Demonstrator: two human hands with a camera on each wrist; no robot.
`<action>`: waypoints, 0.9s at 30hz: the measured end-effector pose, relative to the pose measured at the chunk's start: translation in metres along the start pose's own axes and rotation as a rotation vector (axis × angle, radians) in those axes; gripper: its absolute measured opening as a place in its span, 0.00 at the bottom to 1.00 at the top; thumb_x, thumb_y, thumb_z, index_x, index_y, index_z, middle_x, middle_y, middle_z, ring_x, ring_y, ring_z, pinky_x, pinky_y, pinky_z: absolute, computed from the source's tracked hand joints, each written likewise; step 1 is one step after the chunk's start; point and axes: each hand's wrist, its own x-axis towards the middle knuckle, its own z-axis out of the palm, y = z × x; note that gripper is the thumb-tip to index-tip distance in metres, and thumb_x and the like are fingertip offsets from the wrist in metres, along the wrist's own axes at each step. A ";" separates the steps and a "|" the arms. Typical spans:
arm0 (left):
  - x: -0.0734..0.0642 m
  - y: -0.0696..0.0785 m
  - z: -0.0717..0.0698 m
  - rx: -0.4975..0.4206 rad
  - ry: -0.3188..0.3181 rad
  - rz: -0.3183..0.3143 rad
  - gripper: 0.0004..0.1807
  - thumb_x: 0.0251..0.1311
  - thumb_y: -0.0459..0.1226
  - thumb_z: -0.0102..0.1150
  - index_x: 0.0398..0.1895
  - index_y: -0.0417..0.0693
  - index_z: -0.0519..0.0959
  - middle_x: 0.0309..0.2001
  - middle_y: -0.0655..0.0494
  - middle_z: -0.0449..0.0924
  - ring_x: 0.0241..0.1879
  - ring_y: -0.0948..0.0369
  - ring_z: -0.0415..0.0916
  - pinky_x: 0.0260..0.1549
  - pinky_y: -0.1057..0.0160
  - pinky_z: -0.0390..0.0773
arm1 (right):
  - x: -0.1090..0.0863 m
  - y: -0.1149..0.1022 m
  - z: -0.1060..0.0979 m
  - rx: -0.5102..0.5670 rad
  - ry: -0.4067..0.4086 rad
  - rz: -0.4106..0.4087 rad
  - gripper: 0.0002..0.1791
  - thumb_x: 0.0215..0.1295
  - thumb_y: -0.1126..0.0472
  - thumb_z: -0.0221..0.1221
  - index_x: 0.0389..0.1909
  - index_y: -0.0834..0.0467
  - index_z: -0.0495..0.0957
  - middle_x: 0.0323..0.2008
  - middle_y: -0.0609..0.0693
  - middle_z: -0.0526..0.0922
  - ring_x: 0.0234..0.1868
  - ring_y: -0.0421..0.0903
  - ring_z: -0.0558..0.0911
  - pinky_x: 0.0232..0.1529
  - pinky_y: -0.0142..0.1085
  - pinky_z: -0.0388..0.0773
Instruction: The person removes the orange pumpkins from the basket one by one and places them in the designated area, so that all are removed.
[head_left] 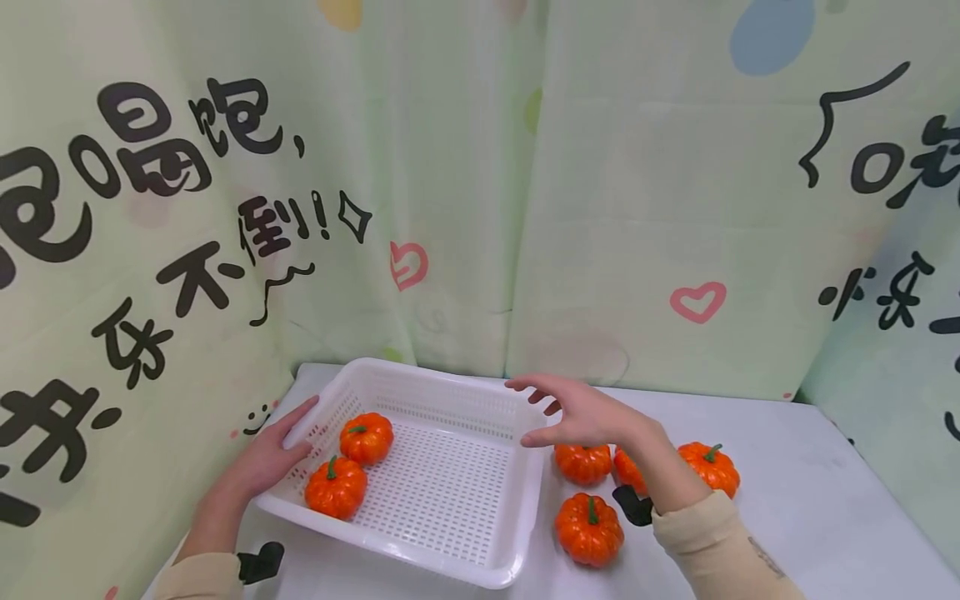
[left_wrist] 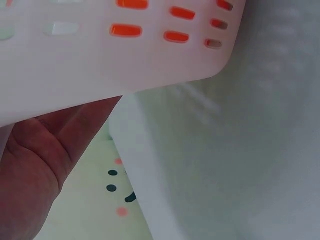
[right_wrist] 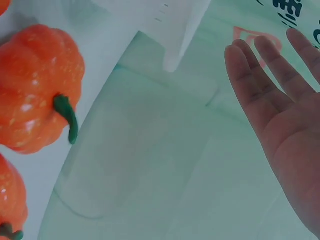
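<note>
The left hand (left_wrist: pixel 37 162) shows at the left, its fingertips hidden behind the white basket (left_wrist: pixel 95 72); whether they touch it is hard to tell from this angle. Orange patches (left_wrist: pixel 126 31) show through several slots in the basket's wall. A pale tabletop (left_wrist: pixel 240 150) lies to the right, beside green cloth (left_wrist: pixel 75 210) bearing a printed face (left_wrist: pixel 112 188).

Beige sleeves (head_left: pixel 701 533) (one apparently printed) adjoin black wrist pieces (head_left: pixel 261 563).

Orange pumpkins (head_left: pixel 589 533), white basket (head_left: pixel 450 492), pale green curtain (head_left: pixel 637 208)
</note>
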 end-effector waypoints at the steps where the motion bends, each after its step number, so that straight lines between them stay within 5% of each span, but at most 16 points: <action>1: 0.000 0.000 0.000 0.001 0.001 0.001 0.39 0.71 0.41 0.54 0.82 0.52 0.50 0.75 0.27 0.50 0.68 0.28 0.55 0.52 0.32 0.75 | 0.002 -0.001 0.000 -0.003 -0.002 -0.001 0.39 0.60 0.52 0.71 0.71 0.54 0.68 0.67 0.52 0.72 0.62 0.58 0.74 0.59 0.52 0.76; 27: 0.000 0.000 0.000 -0.015 0.000 -0.026 0.39 0.72 0.42 0.55 0.82 0.55 0.51 0.75 0.29 0.51 0.69 0.28 0.55 0.52 0.31 0.74 | 0.066 -0.020 0.022 0.009 -0.069 -0.041 0.38 0.61 0.53 0.70 0.71 0.56 0.69 0.68 0.56 0.72 0.61 0.58 0.75 0.58 0.47 0.76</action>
